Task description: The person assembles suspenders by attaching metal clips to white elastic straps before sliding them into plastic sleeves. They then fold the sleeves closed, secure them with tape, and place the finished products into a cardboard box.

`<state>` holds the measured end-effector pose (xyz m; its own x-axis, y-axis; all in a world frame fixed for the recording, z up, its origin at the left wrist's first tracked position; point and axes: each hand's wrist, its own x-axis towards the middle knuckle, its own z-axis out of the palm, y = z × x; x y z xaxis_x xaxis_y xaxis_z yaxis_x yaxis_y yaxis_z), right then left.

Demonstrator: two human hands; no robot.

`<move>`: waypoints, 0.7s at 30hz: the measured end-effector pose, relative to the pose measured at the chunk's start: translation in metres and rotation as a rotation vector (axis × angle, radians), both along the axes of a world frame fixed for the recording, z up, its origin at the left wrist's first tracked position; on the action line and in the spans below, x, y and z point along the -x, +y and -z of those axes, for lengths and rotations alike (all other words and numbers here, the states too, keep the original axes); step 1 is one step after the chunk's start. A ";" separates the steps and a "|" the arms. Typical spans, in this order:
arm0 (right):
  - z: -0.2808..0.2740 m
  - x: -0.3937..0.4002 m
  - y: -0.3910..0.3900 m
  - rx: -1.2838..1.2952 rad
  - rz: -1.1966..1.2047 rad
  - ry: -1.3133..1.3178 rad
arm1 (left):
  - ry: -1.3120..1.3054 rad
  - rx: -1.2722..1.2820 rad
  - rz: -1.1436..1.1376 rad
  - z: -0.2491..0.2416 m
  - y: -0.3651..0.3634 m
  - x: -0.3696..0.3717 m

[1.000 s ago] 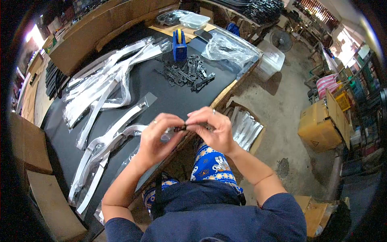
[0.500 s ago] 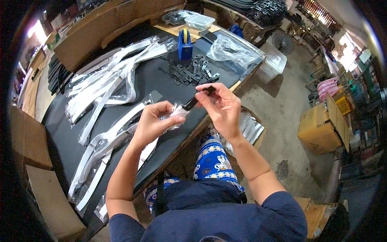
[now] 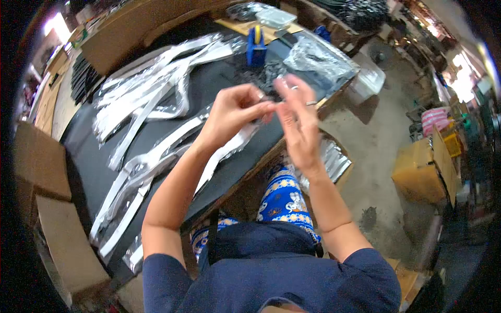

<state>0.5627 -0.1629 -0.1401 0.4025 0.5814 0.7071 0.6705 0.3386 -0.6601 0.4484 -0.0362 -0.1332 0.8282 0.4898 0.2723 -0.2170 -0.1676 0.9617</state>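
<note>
My left hand is closed in a pinch over the dark table. What its fingertips hold is too small and blurred to name. A white strip in clear plastic hangs below that hand. My right hand is beside it, nearly touching, with its fingers stretched out and smeared by motion. Behind the hands lies a pile of small black parts, partly hidden. White strips in clear plastic are heaped on the left of the table, with more bagged strips nearer my body.
A blue tape dispenser stands at the back of the table, with clear plastic bags to its right. Cardboard borders the far left. An open box of packets is beside my leg. A carton stands on the floor.
Both hands have moved up and closer together. My right hand has let go of the black piece and its fingers have spread. The view has shifted slightly.
</note>
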 end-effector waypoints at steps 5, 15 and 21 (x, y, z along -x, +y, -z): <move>-0.002 0.003 0.002 -0.199 -0.025 0.306 | 0.039 0.002 0.077 -0.008 0.001 -0.003; -0.007 -0.008 -0.002 -0.093 0.131 0.007 | 0.002 0.021 0.042 -0.020 -0.006 -0.009; 0.035 0.024 0.003 -0.064 -0.257 0.659 | -0.053 -0.064 -0.090 -0.043 0.000 -0.022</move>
